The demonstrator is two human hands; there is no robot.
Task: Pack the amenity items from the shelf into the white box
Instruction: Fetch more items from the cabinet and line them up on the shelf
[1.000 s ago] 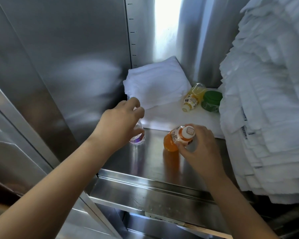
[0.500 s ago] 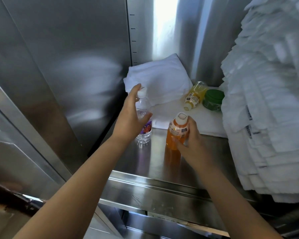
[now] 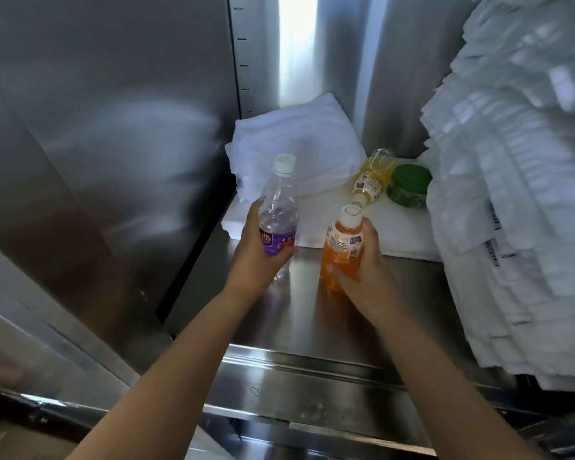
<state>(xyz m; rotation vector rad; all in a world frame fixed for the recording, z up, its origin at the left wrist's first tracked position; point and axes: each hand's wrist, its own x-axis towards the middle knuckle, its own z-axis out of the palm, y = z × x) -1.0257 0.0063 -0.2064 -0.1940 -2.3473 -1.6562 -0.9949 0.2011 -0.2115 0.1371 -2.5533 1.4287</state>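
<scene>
Now your left hand (image 3: 256,250) has lifted the water bottle (image 3: 278,207) off the shelf (image 3: 306,313); your right hand (image 3: 362,273) still grips the orange bottle (image 3: 342,250).

Stainless steel cabinet wall (image 3: 107,134) at left, tall leaning stack of white folded linens (image 3: 518,200) at right.

The clear bottle (image 3: 278,207) wears a purple label and a white cap; the orange bottle (image 3: 342,249) has a white cap too. Behind lie a yellow bottle (image 3: 372,179), a green jar (image 3: 409,185) (patterned paler), and white towels (image 3: 296,144) on the silver steel shelf (image 3: 312,327).
</scene>
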